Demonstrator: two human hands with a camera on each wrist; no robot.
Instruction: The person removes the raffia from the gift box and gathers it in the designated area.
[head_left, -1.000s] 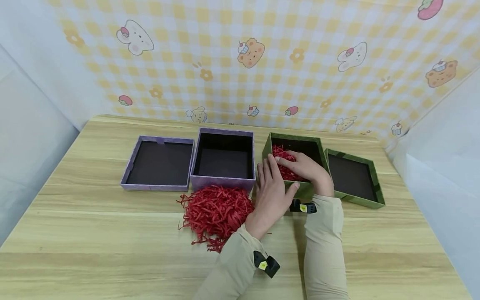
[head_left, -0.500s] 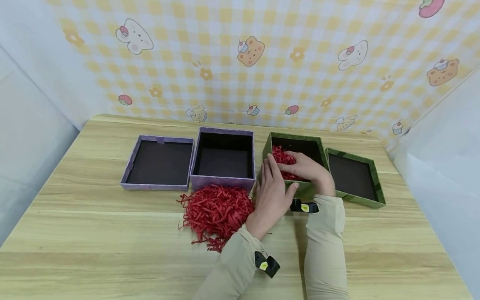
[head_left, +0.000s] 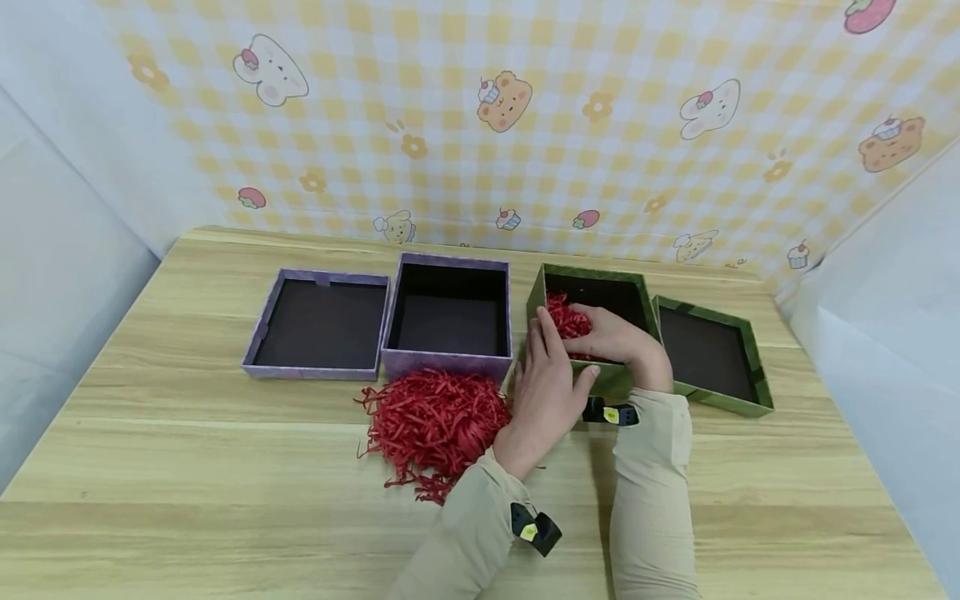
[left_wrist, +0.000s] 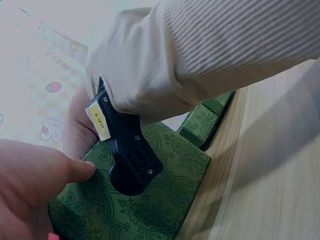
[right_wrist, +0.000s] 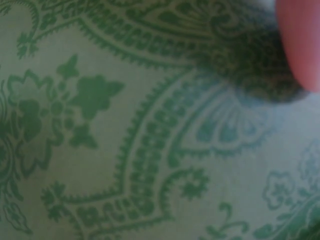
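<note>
An open green box [head_left: 615, 377] with a dark inside holds red shredded paper [head_left: 567, 315] along its left part. My right hand [head_left: 617, 337] reaches over the front wall into this box, onto the shreds. Its fingertips are hidden there. Against the box's left front corner rests my left hand [head_left: 542, 390], its fingers straight along the left wall and its thumb towards the front. In the left wrist view the thumb [left_wrist: 80, 171] touches the patterned green wall [left_wrist: 165, 200]. Only the blurred green pattern [right_wrist: 145, 150] and a bit of skin show in the right wrist view.
A loose pile of red shredded paper [head_left: 435, 429] lies left of my left forearm. Behind it stands an open purple box [head_left: 450, 364] with a black inside. Its shallow purple lid [head_left: 310, 372] is on the left. The green lid [head_left: 722, 400] lies at the right, beside the green box.
The right hand's visible thumb and fingers have shifted slightly right and down among the shreds in the green box. The left hand keeps its place at the box corner.
</note>
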